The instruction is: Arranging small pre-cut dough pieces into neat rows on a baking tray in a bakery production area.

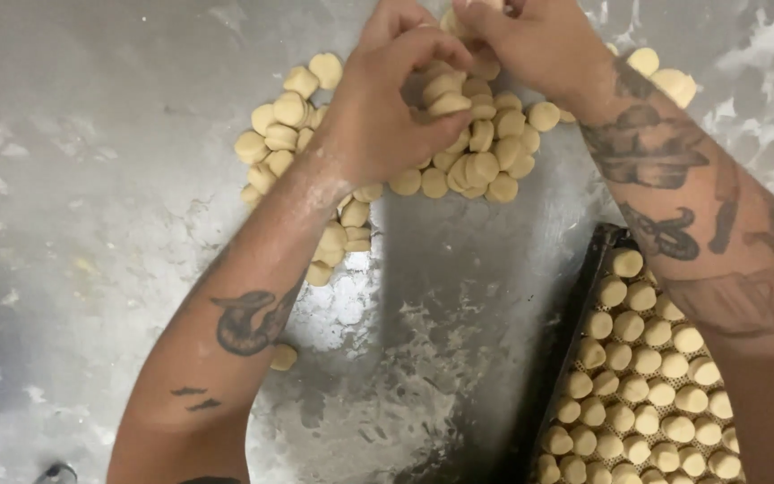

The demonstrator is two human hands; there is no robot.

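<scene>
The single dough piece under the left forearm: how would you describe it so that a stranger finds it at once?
Start at the grey floured table and follow the left forearm down from the big heap of dough pieces. Just beside the forearm's tattoo lies one small round dough piece. It lies alone on the table, apart from the heap and outside the dark tray with its neat rows.

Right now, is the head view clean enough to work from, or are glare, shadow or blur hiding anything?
Head view: mostly sharp; soft glare patches on the floury metal table; a dark shadow band runs below the dough pile, beside the tray. The left hand is clear; the right hand is cut by the top edge, so its fingertips are hidden.
</scene>
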